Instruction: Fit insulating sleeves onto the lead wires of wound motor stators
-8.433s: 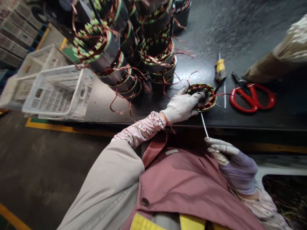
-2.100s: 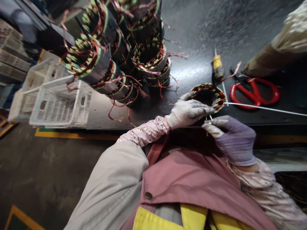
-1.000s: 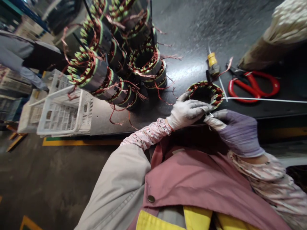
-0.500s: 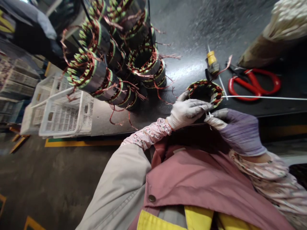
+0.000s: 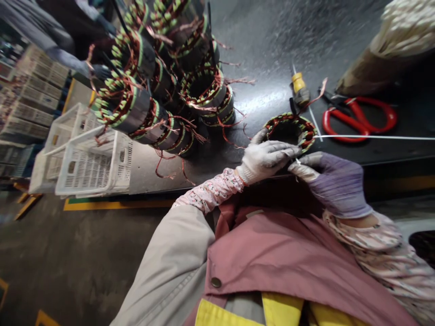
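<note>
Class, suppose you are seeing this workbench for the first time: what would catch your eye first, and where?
The tall stacks of copper-wound rings at upper left would probably strike first. Next comes the red-handled tool at right. Between them the gloved left hand holds a single ring, and the right hand beside it pinches a white cord.

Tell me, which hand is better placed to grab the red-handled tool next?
Probably the right hand: it is nearer the red-handled tool, though it pinches a white strand. The left hand is farther away, holding the copper-wound ring.
</note>
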`<move>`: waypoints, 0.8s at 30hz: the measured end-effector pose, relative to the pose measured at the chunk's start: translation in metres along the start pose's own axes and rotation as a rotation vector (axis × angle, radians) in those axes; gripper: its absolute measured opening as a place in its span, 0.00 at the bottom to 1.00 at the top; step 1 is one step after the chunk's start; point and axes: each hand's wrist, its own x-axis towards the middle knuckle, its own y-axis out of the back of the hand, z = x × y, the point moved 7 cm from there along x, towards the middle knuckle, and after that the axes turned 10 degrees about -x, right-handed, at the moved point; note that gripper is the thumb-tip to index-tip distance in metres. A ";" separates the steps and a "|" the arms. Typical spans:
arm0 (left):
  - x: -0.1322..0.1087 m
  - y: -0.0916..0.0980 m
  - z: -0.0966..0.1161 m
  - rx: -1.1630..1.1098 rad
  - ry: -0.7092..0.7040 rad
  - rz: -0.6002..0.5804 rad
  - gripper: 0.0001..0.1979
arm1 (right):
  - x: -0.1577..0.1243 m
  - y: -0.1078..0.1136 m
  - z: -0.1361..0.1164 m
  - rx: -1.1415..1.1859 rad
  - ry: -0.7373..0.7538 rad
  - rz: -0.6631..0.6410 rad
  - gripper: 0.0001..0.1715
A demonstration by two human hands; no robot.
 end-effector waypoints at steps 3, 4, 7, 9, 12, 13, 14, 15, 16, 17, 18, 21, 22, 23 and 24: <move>0.001 0.000 -0.001 -0.004 -0.035 0.030 0.17 | 0.007 -0.010 0.008 -0.061 0.028 0.023 0.34; 0.001 0.001 -0.001 -0.007 -0.039 0.039 0.18 | 0.009 -0.010 0.008 -0.122 0.076 0.066 0.34; 0.002 0.002 -0.002 -0.020 -0.034 0.046 0.18 | 0.005 -0.001 -0.010 -0.422 0.327 0.261 0.28; 0.003 0.004 -0.002 -0.015 -0.027 0.040 0.18 | -0.008 0.007 -0.029 -0.628 0.540 0.370 0.22; 0.005 0.011 -0.003 0.013 -0.013 0.029 0.16 | -0.032 0.025 -0.056 -0.657 0.803 0.407 0.20; 0.006 0.013 -0.004 0.030 -0.009 0.022 0.15 | -0.032 0.030 -0.060 -0.551 0.802 0.337 0.19; 0.007 0.014 -0.004 0.054 -0.013 0.006 0.15 | -0.025 0.034 -0.061 -0.413 0.733 0.247 0.19; 0.008 0.015 -0.004 0.085 -0.024 -0.021 0.14 | -0.013 0.034 -0.058 -0.274 0.621 0.158 0.19; 0.009 0.016 -0.003 0.123 -0.042 -0.058 0.15 | 0.003 0.031 -0.053 -0.160 0.489 0.091 0.20; 0.010 0.015 -0.002 0.163 -0.060 -0.106 0.15 | 0.022 0.028 -0.048 -0.083 0.370 0.058 0.23; 0.010 0.015 0.000 0.202 -0.068 -0.157 0.16 | 0.040 0.025 -0.043 -0.045 0.278 0.059 0.26; 0.009 0.022 0.006 0.270 -0.064 -0.258 0.17 | 0.086 0.028 -0.027 -0.027 0.196 0.112 0.29; 0.009 0.027 0.008 0.285 -0.063 -0.268 0.18 | 0.095 0.038 -0.018 -0.058 0.198 0.179 0.28; 0.009 0.033 0.009 0.306 -0.062 -0.271 0.20 | 0.101 0.052 -0.008 -0.130 0.211 0.271 0.26; 0.009 0.038 0.008 0.334 -0.065 -0.283 0.22 | 0.104 0.072 0.003 -0.232 0.235 0.409 0.24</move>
